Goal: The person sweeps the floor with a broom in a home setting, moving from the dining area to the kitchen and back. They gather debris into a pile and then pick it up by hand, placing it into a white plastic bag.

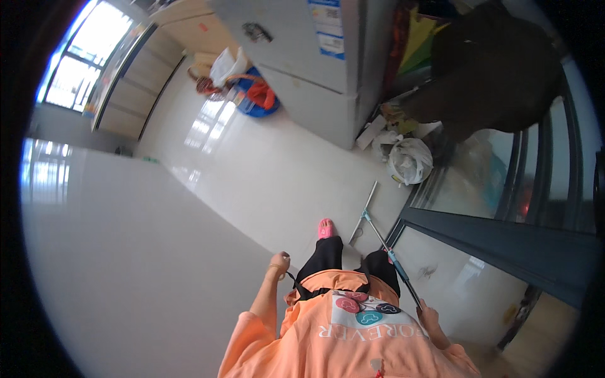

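My right hand (428,315) is closed around the upper pole of a floor squeegee (399,268) at my right side. Its pole slopes down and away to a long, thin crossbar head on the floor ahead of my feet. My left hand (279,261) hangs beside my left hip with its fingers curled. A black strap (296,283) runs from my waist to near that hand; whether the fingers grip it cannot be made out. I wear pink slippers (325,229), and the right one is mostly hidden by the pole and my leg.
A grey refrigerator (302,82) stands ahead. Left of it sits a blue basket (258,107) with bags. To its right is a bin (409,165) lined with white plastic, beside a dark-framed glass door (485,242). A glossy white surface (145,252) spreads along my left.
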A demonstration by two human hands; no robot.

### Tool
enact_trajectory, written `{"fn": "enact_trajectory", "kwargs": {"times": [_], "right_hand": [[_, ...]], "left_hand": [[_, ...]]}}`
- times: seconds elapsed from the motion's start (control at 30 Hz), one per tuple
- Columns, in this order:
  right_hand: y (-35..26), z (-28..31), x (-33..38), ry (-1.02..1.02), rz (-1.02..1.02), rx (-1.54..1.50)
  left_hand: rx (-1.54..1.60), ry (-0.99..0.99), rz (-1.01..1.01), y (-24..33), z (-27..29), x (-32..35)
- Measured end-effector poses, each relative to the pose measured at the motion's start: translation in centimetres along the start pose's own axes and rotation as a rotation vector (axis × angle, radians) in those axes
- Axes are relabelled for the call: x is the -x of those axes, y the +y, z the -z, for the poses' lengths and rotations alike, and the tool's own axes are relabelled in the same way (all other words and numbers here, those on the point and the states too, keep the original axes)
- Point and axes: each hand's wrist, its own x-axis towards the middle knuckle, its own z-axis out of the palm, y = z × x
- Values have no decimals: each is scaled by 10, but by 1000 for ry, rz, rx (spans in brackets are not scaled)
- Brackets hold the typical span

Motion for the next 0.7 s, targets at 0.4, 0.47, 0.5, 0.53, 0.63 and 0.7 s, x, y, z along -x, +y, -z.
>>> {"fn": "enact_trajectory", "kwargs": {"times": [0.4,0.47,0.5,0.53,0.63,0.7], "right_hand": [[-106,-59,29,55,-378,-286],[-125,-32,18,50,-532,-363],[-130,-35,22,26,-611,-418],[-139,-36,27,-12,-664,-417],[-184,-2,20,-78,-828,-584],[-222,-12,26,24,-839,-562]], "left_hand": [[-447,-78,-568,153,94,-176],[-560,-192,-657,223,98,-200],[-627,-250,-705,252,96,-208],[-637,-286,-733,273,94,-224],[-747,-327,-874,344,114,-248],[-814,-415,-914,395,125,-265]]}}
